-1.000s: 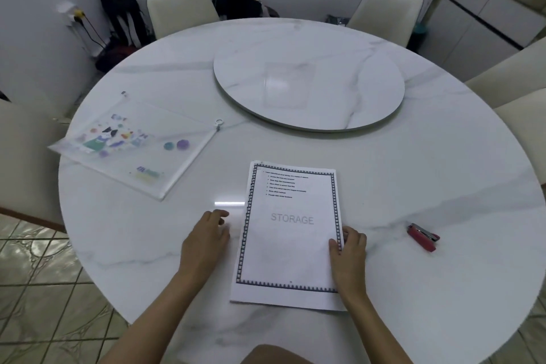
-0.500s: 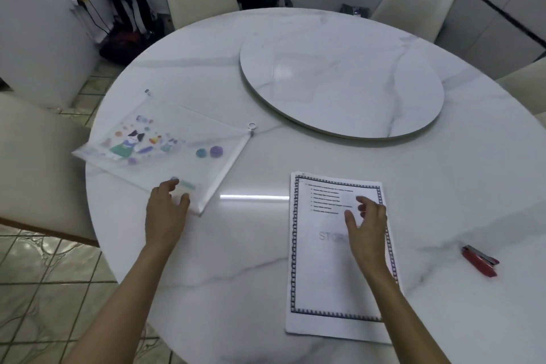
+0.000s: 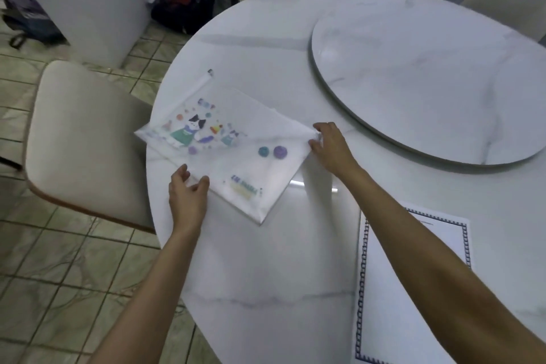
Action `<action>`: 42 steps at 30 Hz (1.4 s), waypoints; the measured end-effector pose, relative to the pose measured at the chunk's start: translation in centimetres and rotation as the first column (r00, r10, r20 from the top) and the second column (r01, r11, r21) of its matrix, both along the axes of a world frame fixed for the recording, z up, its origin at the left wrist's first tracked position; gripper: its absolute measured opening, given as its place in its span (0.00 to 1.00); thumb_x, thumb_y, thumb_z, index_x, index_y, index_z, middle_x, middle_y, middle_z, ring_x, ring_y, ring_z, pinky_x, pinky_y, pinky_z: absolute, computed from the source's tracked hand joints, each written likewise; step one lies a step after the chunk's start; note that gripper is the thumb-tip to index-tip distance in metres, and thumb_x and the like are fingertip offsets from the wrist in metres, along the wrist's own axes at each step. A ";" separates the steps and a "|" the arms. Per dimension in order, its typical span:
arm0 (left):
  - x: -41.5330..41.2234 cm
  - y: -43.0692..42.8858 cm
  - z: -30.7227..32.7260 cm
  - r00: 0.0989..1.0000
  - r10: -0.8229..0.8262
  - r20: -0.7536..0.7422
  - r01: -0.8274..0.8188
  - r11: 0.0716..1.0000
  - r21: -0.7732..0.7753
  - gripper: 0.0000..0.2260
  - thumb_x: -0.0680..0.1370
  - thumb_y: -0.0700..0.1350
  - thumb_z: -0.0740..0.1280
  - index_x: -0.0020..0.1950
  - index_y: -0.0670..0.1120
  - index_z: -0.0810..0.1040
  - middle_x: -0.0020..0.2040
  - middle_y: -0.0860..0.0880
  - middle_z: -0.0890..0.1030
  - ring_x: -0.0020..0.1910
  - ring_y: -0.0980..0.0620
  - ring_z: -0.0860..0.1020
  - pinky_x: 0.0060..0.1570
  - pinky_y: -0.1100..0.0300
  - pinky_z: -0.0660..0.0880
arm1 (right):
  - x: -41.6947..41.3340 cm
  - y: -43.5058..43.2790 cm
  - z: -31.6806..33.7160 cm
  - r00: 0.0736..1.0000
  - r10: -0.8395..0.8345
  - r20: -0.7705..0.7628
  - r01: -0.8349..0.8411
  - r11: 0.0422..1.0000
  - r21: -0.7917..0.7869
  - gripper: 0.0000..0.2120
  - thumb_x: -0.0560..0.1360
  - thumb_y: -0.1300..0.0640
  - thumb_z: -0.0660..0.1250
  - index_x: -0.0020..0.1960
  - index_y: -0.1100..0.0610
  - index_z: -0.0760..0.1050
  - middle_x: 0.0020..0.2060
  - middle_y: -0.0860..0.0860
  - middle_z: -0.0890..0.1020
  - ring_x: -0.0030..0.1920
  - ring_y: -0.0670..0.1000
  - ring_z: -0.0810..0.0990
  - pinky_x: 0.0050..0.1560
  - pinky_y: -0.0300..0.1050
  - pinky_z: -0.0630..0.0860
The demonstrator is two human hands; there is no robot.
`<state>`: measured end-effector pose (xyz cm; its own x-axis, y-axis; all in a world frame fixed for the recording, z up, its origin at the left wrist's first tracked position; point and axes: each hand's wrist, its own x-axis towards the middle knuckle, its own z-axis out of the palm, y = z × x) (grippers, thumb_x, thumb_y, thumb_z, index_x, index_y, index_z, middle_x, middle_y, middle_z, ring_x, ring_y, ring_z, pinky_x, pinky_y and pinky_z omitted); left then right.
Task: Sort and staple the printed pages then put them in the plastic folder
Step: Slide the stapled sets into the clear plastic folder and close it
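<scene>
Gripping hands: two; the left hand pinches the near edge of the plastic folder, the right hand curls round its right corner.
Arms: two, bare, both stretched forward to the left.
Folder: one, flat on the table by its left rim.
Paper: one stack of printed pages, near right, partly behind the right forearm.
Seats: three chairs.

Right hand left pages, now grips folder corner.
</scene>
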<state>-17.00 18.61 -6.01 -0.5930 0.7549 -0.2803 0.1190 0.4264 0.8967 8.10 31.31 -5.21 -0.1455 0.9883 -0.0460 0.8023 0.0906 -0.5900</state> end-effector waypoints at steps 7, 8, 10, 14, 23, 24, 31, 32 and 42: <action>-2.6 2.3 -0.8 0.977 0.097 0.188 -0.092 0.995 -0.034 0.24 0.77 0.41 0.65 0.72 0.44 0.62 0.63 0.45 0.72 0.52 0.46 0.76 0.53 0.56 0.74 | -3.1 3.8 -1.6 0.961 0.060 0.269 -0.038 0.996 -0.086 0.21 0.79 0.57 0.59 0.70 0.60 0.63 0.67 0.59 0.68 0.67 0.59 0.66 0.64 0.49 0.61; -2.7 2.6 -0.8 0.973 0.097 0.208 -0.090 0.995 -0.041 0.24 0.77 0.40 0.64 0.72 0.43 0.61 0.63 0.44 0.72 0.49 0.48 0.76 0.51 0.57 0.73 | -3.2 4.0 -1.6 0.953 0.042 0.301 -0.017 0.996 -0.085 0.20 0.79 0.56 0.58 0.70 0.60 0.63 0.66 0.58 0.68 0.67 0.59 0.66 0.64 0.49 0.61; -3.2 3.0 -0.9 0.973 0.081 0.218 -0.069 0.996 -0.060 0.23 0.77 0.39 0.64 0.71 0.41 0.63 0.62 0.42 0.74 0.44 0.50 0.75 0.50 0.58 0.73 | -3.1 4.3 -1.4 0.959 -0.016 0.282 0.047 0.994 -0.103 0.20 0.79 0.54 0.59 0.68 0.59 0.66 0.65 0.58 0.69 0.66 0.58 0.67 0.64 0.49 0.60; -3.9 2.9 -1.4 0.980 0.014 0.196 0.004 0.996 -0.090 0.21 0.77 0.35 0.63 0.70 0.40 0.66 0.63 0.41 0.74 0.51 0.48 0.75 0.48 0.57 0.74 | -1.3 3.3 -0.7 0.994 -0.088 0.059 0.099 0.975 -0.201 0.14 0.77 0.56 0.63 0.61 0.59 0.74 0.53 0.56 0.75 0.58 0.56 0.74 0.51 0.40 0.67; -3.5 1.2 -0.1 0.979 -0.181 0.089 0.188 0.979 -0.075 0.19 0.77 0.31 0.58 0.67 0.41 0.69 0.53 0.45 0.76 0.37 0.53 0.73 0.30 0.68 0.72 | 2.7 -7.2 1.4 0.941 -0.259 -0.219 0.198 0.943 -0.266 0.08 0.75 0.60 0.67 0.54 0.56 0.79 0.42 0.49 0.78 0.33 0.44 0.72 0.37 0.33 0.69; -3.3 0.8 0.1 0.974 -0.214 0.072 0.219 0.972 -0.084 0.19 0.77 0.31 0.59 0.67 0.42 0.69 0.53 0.44 0.76 0.38 0.52 0.73 0.28 0.70 0.72 | 3.1 -8.5 1.5 0.926 -0.296 -0.236 0.226 0.932 -0.283 0.07 0.75 0.60 0.67 0.52 0.55 0.79 0.40 0.48 0.78 0.32 0.45 0.73 0.34 0.30 0.69; -1.0 -2.5 0.3 0.953 -0.299 0.040 0.302 0.942 -0.150 0.18 0.77 0.34 0.60 0.67 0.44 0.71 0.57 0.38 0.78 0.47 0.40 0.76 0.42 0.53 0.74 | 5.3 -15.6 1.8 0.775 -0.505 -0.380 0.289 0.818 -0.497 0.06 0.77 0.60 0.65 0.42 0.57 0.78 0.30 0.52 0.76 0.28 0.48 0.71 0.28 0.40 0.68; -0.7 -2.9 0.3 0.952 -0.304 0.031 0.305 0.939 -0.161 0.19 0.76 0.34 0.60 0.66 0.44 0.72 0.57 0.38 0.78 0.51 0.36 0.76 0.48 0.48 0.74 | 5.7 -16.2 1.8 0.767 -0.507 -0.393 0.276 0.814 -0.511 0.06 0.77 0.59 0.65 0.43 0.58 0.79 0.30 0.52 0.75 0.28 0.48 0.71 0.29 0.40 0.69; 2.7 -6.3 0.9 0.927 -0.361 -0.104 0.333 0.917 -0.218 0.19 0.77 0.36 0.61 0.67 0.45 0.72 0.54 0.44 0.77 0.56 0.39 0.75 0.57 0.46 0.73 | 8.9 -19.5 2.2 0.796 -0.459 -0.396 0.191 0.810 -0.554 0.05 0.75 0.60 0.68 0.41 0.60 0.74 0.25 0.50 0.72 0.26 0.47 0.68 0.27 0.37 0.65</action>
